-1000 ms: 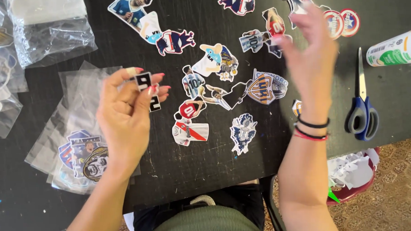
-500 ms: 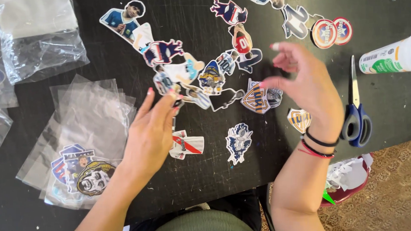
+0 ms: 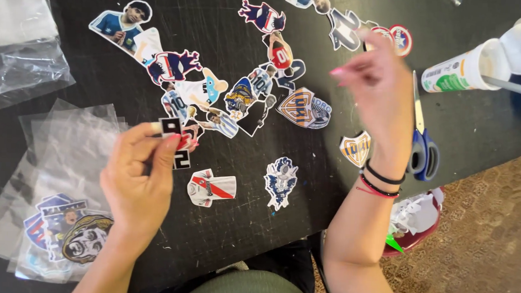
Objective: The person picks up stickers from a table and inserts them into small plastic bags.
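Note:
My left hand (image 3: 139,177) is raised over the black table (image 3: 258,221) and pinches a small black-and-white sticker (image 3: 174,139) between thumb and fingers. Just right of it lie a red-and-white shirt sticker (image 3: 210,188) and a blue-and-white figure sticker (image 3: 280,180). My right hand (image 3: 376,93) hovers above the table with its fingers loosely bent and nothing visible in it, near a shield-shaped badge sticker (image 3: 304,106) and a small crest sticker (image 3: 354,148). Several more cut-out stickers are scattered across the middle and back of the table.
Clear plastic sleeves (image 3: 70,151) lie at the left; the lowest one holds several stickers (image 3: 72,238). More clear bags (image 3: 21,51) sit at the back left. Blue-handled scissors (image 3: 421,143) and a glue bottle (image 3: 471,70) lie at the right. A red bin of scraps (image 3: 414,221) stands on the floor.
My left hand went down among the stickers and has lifted again with the small black-and-white sticker. My right hand has drifted right and slightly up.

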